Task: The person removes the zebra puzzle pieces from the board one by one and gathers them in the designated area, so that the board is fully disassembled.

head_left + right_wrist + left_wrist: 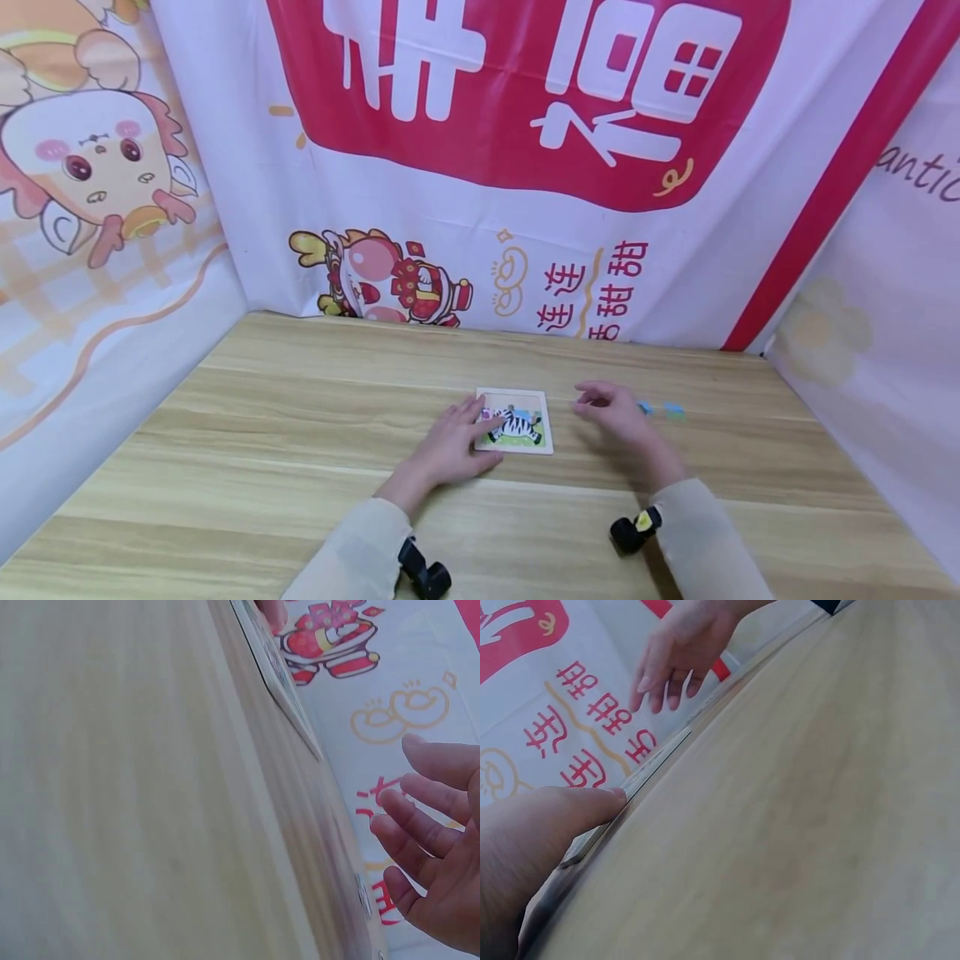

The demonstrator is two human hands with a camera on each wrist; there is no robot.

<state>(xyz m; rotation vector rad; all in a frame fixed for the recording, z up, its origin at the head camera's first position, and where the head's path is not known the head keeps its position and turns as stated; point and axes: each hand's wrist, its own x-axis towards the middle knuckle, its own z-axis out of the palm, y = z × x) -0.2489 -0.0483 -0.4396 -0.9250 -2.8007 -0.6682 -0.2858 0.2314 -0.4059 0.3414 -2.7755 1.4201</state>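
A small square puzzle board (528,447) with a zebra picture and a pale rim lies flat on the table. Part of its upper area shows bare pale backing. My left hand (448,443) rests at the board's left side, fingers over the picture and thumb along the near edge; the left wrist view shows that thumb (581,810) touching the edge. To the right of the board hovers my right hand (617,412), fingers loosely bent. From the right wrist its fingers (420,825) look spread, with nothing between them. Two small blue-green puzzle pieces (673,411) lie just beyond it.
The wooden table (300,467) runs back to a printed cloth (450,192) with red and white lettering. More printed cloth hangs at the left and right sides. Each wrist carries a black strapped camera (633,531).
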